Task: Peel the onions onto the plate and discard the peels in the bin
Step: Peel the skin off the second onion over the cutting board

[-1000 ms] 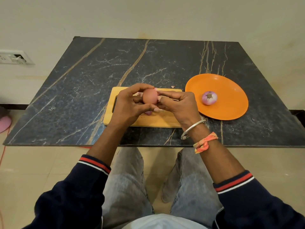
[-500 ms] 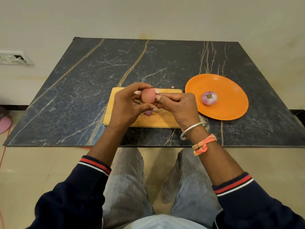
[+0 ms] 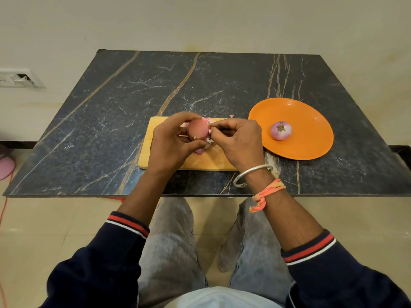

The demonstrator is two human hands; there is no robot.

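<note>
My left hand grips a reddish-brown onion just above the wooden cutting board. My right hand pinches a flap of loose skin at the onion's right side. Bits of pink peel lie on the board under my hands, partly hidden. To the right, one peeled purple onion rests on the orange plate. No bin is in view.
The board and plate sit on a dark marble table against a cream wall. A small peel scrap lies on the table behind the board. A wall socket is at the left, and a pink object lies on the floor.
The onion has turned a little in my left hand. My right fingers have closed in on its right side, and torn whitish skin now shows there.
</note>
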